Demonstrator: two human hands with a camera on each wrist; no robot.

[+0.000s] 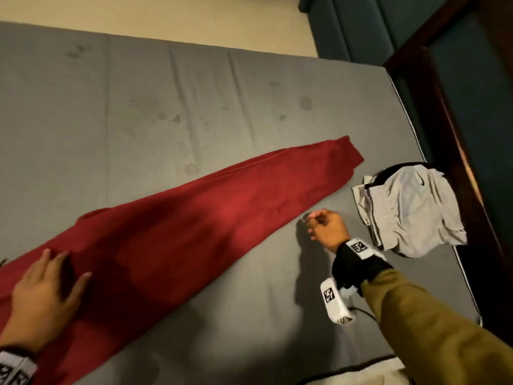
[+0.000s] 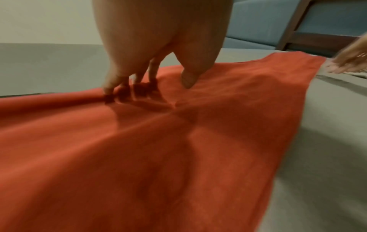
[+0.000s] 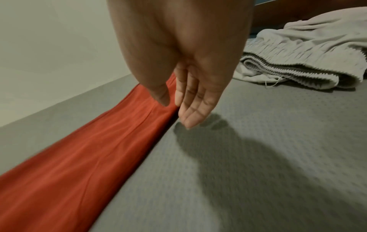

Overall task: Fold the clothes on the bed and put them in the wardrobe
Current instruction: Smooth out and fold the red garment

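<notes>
Trousers first: from the head view the red trousers lie stretched in a long narrow strip across the grey bed, running from lower left up to a cuff near the frame's centre, legs apparently laid one over the other, so by my reckoning the first lengthwise fold is made and the cross folds are not. The grey shorts sit crumpled at the right edge, unfolded, and no wardrobe shows, so most of the job looks ahead. The left hand lies flat at lower left, fingers spread on the red cloth. The right hand hovers right of centre, beside the trousers' lower edge. On to the left wrist view: fingertips press down into the cloth at centre left, thumb apart, red fabric running under them toward upper right. Right wrist view now: fingers straight, held together, holding nothing, just above the mattress, the red edge just left of them, shorts at upper right.
</notes>
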